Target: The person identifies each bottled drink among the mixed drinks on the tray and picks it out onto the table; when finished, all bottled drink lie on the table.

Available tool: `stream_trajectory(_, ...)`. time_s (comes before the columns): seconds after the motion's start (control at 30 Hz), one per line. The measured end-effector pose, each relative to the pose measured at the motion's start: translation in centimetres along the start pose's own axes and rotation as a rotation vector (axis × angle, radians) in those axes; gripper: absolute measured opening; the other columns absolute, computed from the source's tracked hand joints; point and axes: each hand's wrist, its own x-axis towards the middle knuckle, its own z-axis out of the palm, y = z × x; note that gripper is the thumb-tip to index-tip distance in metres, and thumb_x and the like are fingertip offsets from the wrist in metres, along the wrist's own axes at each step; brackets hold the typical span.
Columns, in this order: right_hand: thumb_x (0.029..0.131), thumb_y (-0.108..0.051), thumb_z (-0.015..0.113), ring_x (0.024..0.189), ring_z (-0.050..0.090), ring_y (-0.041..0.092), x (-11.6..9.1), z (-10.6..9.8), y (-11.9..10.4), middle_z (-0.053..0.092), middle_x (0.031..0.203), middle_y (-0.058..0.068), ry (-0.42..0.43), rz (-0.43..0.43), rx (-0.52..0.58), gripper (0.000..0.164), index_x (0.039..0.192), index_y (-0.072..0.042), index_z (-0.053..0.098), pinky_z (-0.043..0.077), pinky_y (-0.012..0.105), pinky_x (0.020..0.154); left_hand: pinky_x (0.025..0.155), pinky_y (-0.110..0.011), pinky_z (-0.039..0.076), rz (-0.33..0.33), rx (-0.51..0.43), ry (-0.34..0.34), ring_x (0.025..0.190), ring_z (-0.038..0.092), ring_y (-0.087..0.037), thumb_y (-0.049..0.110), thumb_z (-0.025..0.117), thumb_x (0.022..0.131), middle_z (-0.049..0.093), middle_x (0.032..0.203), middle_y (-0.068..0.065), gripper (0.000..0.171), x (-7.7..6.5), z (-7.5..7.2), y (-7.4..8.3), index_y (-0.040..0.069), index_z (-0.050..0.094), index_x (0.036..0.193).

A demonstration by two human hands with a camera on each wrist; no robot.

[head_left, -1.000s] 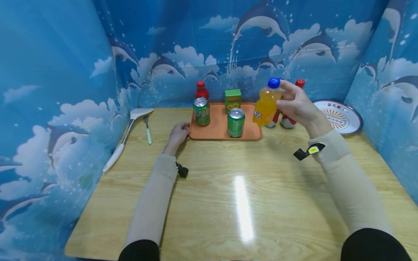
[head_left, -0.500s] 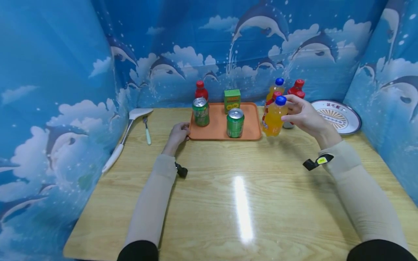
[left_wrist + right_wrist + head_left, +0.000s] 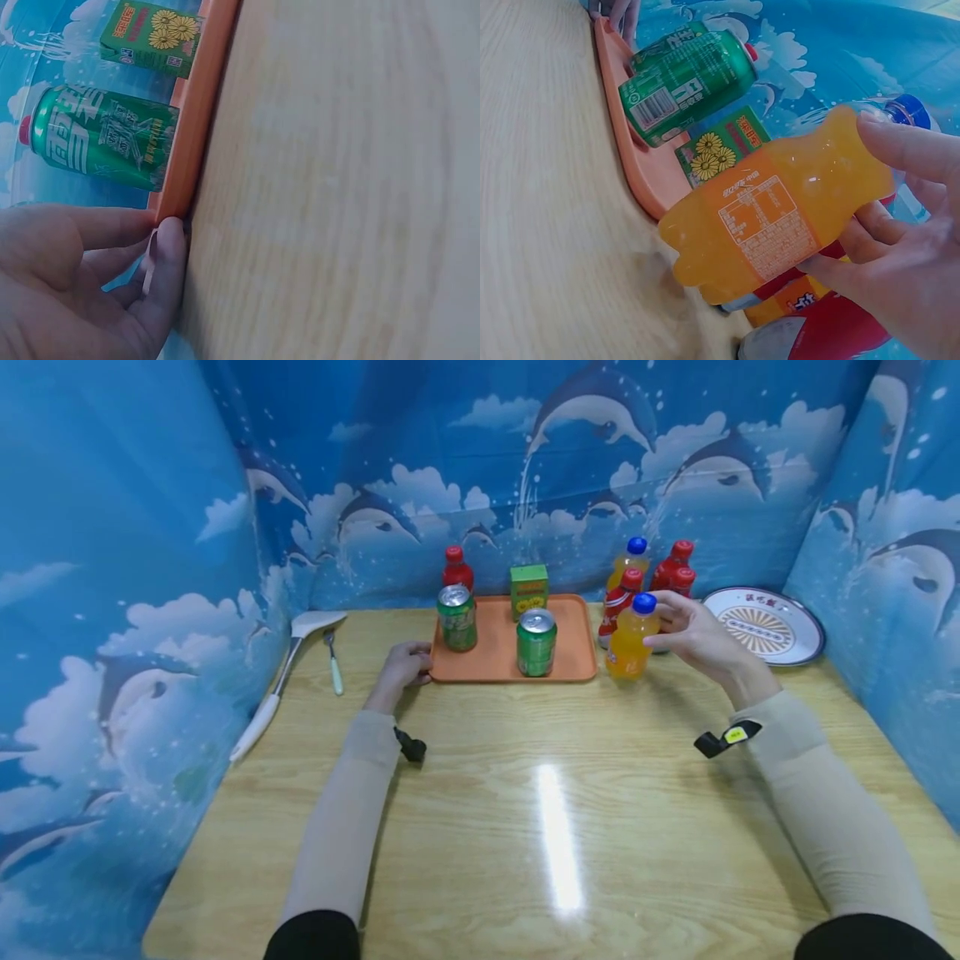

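My right hand (image 3: 697,639) grips an orange soda bottle (image 3: 632,647) with a blue cap near its neck, just right of the orange tray (image 3: 495,670). The bottle is roughly upright; whether its base touches the table I cannot tell. In the right wrist view, the thumb lies along the upper part of the orange soda bottle (image 3: 757,210). My left hand (image 3: 405,667) pinches the tray's left front corner between thumb and fingers, plain in the left wrist view on the tray rim (image 3: 187,161). On the tray stand two green soda cans (image 3: 536,647) and a green drink carton (image 3: 528,592).
Behind the held bottle stand several red-capped bottles (image 3: 621,602) and another orange soda bottle (image 3: 630,560). A red bottle (image 3: 457,570) is behind the left can. A round plate (image 3: 765,625) lies at right. A spatula (image 3: 273,689) and small fork (image 3: 334,664) lie at left.
My right hand has carried the orange soda bottle from above the tray's right edge down and rightward, to a low position beside the tray. The left hand has stayed at the tray corner.
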Motion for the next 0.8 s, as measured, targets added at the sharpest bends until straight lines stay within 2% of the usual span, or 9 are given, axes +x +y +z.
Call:
stream_trajectory(0.1, 0.097, 0.015, 0.060, 0.124, 0.059, 0.014, 0.02, 0.04, 0.31, 0.062, 0.134, -0.004, 0.013, 0.015, 0.004, 0.054, 0.141, -0.015, 0.057, 0.057, 0.019, 0.099, 0.067, -0.016, 0.056, -0.022, -0.016, -0.016, 0.098, 0.060, -0.014, 0.004, 0.052, 0.102, 0.055, 0.151, -0.020, 0.055, 0.01, -0.27, 0.06, 0.006, 0.048, 0.157)
stream_trajectory(0.23, 0.097, 0.010, 0.066, 0.126, 0.058, 0.014, 0.02, -0.01, 0.60, 0.060, 0.136, -0.003, 0.030, 0.049, -0.018, 0.054, 0.143, -0.016, 0.056, 0.057, 0.019, 0.098, 0.066, -0.015, 0.056, -0.039, -0.021, -0.018, 0.097, 0.060, -0.014, 0.005, 0.054, 0.102, 0.055, 0.150, -0.019, 0.055, 0.02, -0.33, 0.11, 0.006, 0.049, 0.156)
stream_trajectory(0.4, 0.097, 0.005, 0.068, 0.127, 0.055, 0.014, -0.14, 0.01, 0.78, 0.057, 0.138, -0.006, 0.052, 0.097, -0.058, 0.054, 0.142, -0.020, 0.053, 0.055, 0.016, 0.098, 0.067, -0.015, 0.056, -0.019, -0.008, -0.013, 0.097, 0.061, -0.014, 0.001, 0.053, 0.103, 0.056, 0.150, -0.019, 0.054, 0.03, -0.05, 0.13, 0.005, 0.049, 0.157)
stream_trajectory(0.57, 0.099, 0.002, 0.068, 0.132, 0.051, 0.014, -0.23, 0.02, 0.82, 0.054, 0.141, -0.008, 0.059, 0.115, -0.108, 0.054, 0.143, -0.023, 0.051, 0.054, 0.013, 0.098, 0.068, -0.015, 0.056, -0.013, -0.011, -0.005, 0.096, 0.060, -0.013, -0.003, 0.053, 0.102, 0.058, 0.138, -0.017, 0.055, 0.10, 0.19, 0.14, 0.004, 0.048, 0.157)
stream_trajectory(0.67, 0.101, -0.005, 0.068, 0.144, 0.044, 0.018, -0.31, -0.04, 0.77, 0.048, 0.150, -0.005, 0.048, 0.122, -0.186, 0.056, 0.148, -0.028, 0.047, 0.051, 0.014, 0.104, 0.068, -0.015, 0.055, -0.017, -0.005, -0.004, 0.094, 0.059, -0.013, -0.004, 0.053, 0.102, 0.058, 0.133, -0.015, 0.056, 0.23, 0.17, 0.15, 0.004, 0.047, 0.157)
stream_trajectory(0.8, 0.104, -0.016, 0.067, 0.157, 0.033, 0.026, -0.56, -0.17, 0.79, 0.038, 0.163, 0.002, 0.027, 0.127, -0.288, 0.058, 0.153, -0.031, 0.041, 0.042, 0.027, 0.122, 0.068, -0.015, 0.055, -0.021, 0.006, -0.011, 0.096, 0.059, -0.013, -0.003, 0.051, 0.102, 0.058, 0.141, -0.017, 0.056, 0.45, 0.04, 0.11, 0.005, 0.047, 0.158)
